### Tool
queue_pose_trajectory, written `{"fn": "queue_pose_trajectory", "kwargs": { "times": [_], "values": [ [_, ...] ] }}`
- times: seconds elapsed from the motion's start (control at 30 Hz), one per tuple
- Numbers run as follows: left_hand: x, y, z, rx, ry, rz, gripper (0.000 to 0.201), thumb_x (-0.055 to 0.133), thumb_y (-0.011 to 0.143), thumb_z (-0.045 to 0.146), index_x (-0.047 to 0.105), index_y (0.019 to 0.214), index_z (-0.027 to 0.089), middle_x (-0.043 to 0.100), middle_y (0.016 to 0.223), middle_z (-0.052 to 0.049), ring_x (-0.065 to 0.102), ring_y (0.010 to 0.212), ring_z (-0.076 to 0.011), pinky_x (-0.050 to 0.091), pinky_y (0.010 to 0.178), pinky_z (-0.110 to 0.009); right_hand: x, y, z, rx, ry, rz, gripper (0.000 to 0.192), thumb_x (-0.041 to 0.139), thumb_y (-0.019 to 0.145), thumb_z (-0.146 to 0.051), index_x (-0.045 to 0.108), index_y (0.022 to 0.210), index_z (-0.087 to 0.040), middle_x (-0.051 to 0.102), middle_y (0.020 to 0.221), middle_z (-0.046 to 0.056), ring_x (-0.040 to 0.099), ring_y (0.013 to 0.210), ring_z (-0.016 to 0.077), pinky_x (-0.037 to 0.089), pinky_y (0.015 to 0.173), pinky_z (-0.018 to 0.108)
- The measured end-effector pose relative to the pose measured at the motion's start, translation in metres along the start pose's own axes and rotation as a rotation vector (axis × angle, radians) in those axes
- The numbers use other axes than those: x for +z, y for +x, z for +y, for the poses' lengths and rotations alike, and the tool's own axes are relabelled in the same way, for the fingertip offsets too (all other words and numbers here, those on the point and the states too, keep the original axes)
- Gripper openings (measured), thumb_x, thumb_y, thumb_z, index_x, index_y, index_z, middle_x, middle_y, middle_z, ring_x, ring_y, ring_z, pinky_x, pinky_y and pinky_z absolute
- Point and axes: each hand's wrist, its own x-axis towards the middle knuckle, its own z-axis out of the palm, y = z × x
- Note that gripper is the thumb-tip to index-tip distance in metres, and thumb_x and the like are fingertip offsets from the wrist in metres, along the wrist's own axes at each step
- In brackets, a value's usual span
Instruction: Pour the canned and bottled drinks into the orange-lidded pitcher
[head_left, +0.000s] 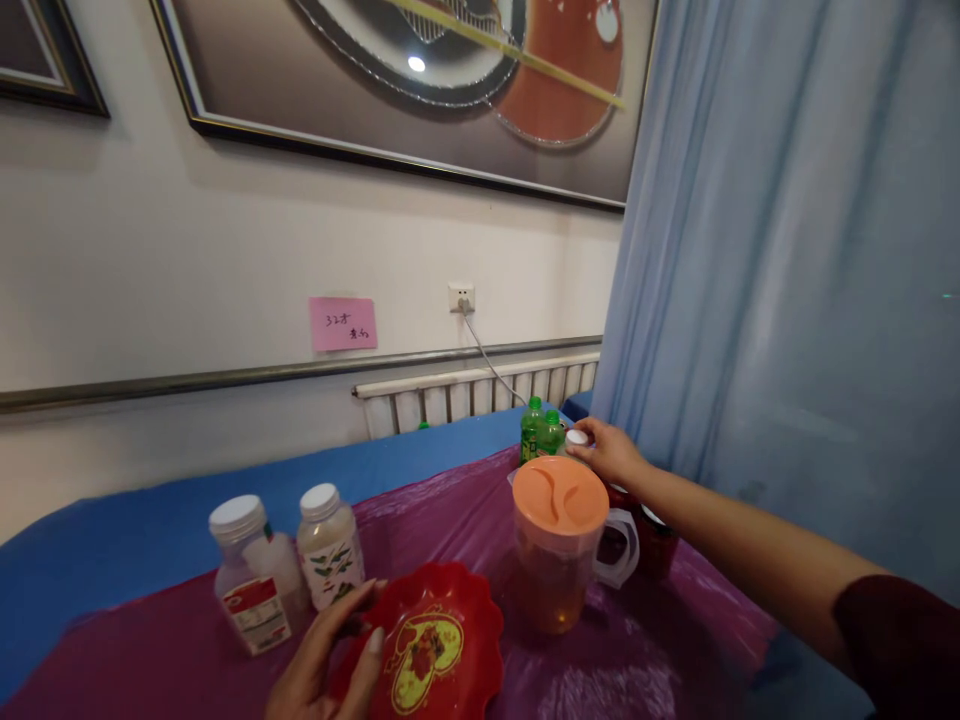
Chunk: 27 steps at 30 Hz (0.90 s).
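Note:
My left hand (330,655) is at the left rim of a red scalloped plate (480,640) with a yellow pattern, thumb and fingers around its edge. My right hand (611,452) reaches across to the back right, with its fingers closed on the white cap of a bottle (576,438). Most of that bottle is hidden behind a clear pitcher (559,570) with an orange lid and amber liquid inside. Just left of the right hand are two green bottles (532,432). To the left, a white-capped jar (251,580) and a white-capped bottle (330,550) stand upright.
A purple plastic sheet (435,510) covers part of the blue table surface (172,510). A dark red can (658,540) is under my right forearm. A blue curtain (720,250) hangs at right. A cord runs from the wall socket (461,297) down behind the table.

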Motion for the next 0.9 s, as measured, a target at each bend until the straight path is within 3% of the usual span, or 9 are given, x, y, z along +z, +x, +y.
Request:
{"fn": "queue_pose_trajectory", "kwargs": {
  "times": [0.33, 0.43, 0.53, 0.6, 0.7, 0.8, 0.9],
  "values": [
    [0.004, -0.006, -0.008, -0.002, -0.068, 0.036, 0.04, 0.069, 0.086, 0.045, 0.072, 0.119, 0.023, 0.08, 0.108, -0.008, 0.076, 0.087, -0.0246, 0.065, 0.084, -0.035, 0.015, -0.005, 0.001, 0.04, 0.054, -0.009, 0.024, 0.077, 0.079, -0.027, 0.073, 0.102, -0.02, 0.079, 0.095, 0.005, 0.072, 0.087, 0.0241, 0.051, 0.074, 0.031],
    [0.005, -0.007, -0.013, -0.01, -0.081, 0.034, 0.041, 0.069, 0.085, 0.047, 0.073, 0.118, 0.023, 0.08, 0.107, -0.008, 0.076, 0.087, -0.0249, 0.065, 0.083, -0.035, 0.01, -0.005, 0.001, 0.038, 0.106, 0.007, 0.031, 0.079, 0.077, -0.029, 0.074, 0.106, -0.022, 0.079, 0.095, 0.006, 0.073, 0.086, 0.0248, 0.053, 0.075, 0.033],
    [0.004, -0.006, -0.013, -0.028, -0.094, 0.036, 0.041, 0.069, 0.085, 0.048, 0.074, 0.118, 0.024, 0.08, 0.107, -0.008, 0.076, 0.088, -0.0257, 0.064, 0.085, -0.036, -0.002, -0.015, 0.001, 0.045, 0.158, 0.085, 0.035, 0.076, 0.078, -0.037, 0.073, 0.109, -0.021, 0.078, 0.107, 0.01, 0.072, 0.096, 0.0279, 0.053, 0.084, 0.038],
    [0.004, -0.006, -0.009, -0.043, -0.102, 0.036, 0.041, 0.069, 0.085, 0.048, 0.074, 0.118, 0.023, 0.08, 0.108, -0.009, 0.076, 0.09, -0.0262, 0.064, 0.085, -0.036, -0.011, -0.033, 0.001, 0.067, 0.201, 0.15, 0.035, 0.065, 0.086, -0.048, 0.073, 0.106, -0.019, 0.077, 0.111, 0.012, 0.07, 0.102, 0.0295, 0.054, 0.088, 0.04],
    [0.003, -0.006, 0.001, -0.061, -0.128, 0.029, 0.039, 0.068, 0.087, 0.044, 0.073, 0.119, 0.021, 0.08, 0.108, -0.009, 0.076, 0.091, -0.0257, 0.064, 0.085, -0.036, -0.02, -0.076, 0.002, 0.115, 0.274, 0.176, 0.052, 0.042, 0.096, -0.062, 0.071, 0.091, -0.019, 0.077, 0.09, 0.01, 0.072, 0.087, 0.028, 0.056, 0.076, 0.038],
    [0.003, -0.006, 0.012, -0.06, -0.158, 0.028, 0.036, 0.067, 0.089, 0.041, 0.072, 0.118, 0.021, 0.079, 0.107, -0.01, 0.075, 0.09, -0.0245, 0.063, 0.085, -0.036, -0.019, -0.12, 0.0, 0.166, 0.331, 0.144, 0.055, 0.05, 0.089, -0.072, 0.069, 0.076, -0.022, 0.07, 0.07, 0.005, 0.067, 0.068, 0.0255, 0.053, 0.062, 0.035],
    [0.003, -0.006, 0.019, -0.058, -0.162, 0.019, 0.033, 0.067, 0.088, 0.039, 0.073, 0.115, 0.02, 0.08, 0.105, -0.01, 0.075, 0.09, -0.0245, 0.062, 0.086, -0.037, -0.013, -0.143, -0.007, 0.235, 0.476, 0.071, 0.059, 0.055, 0.083, -0.079, 0.066, 0.067, -0.022, 0.062, 0.058, 0.003, 0.058, 0.054, 0.023, 0.046, 0.05, 0.034]
  ]
}}
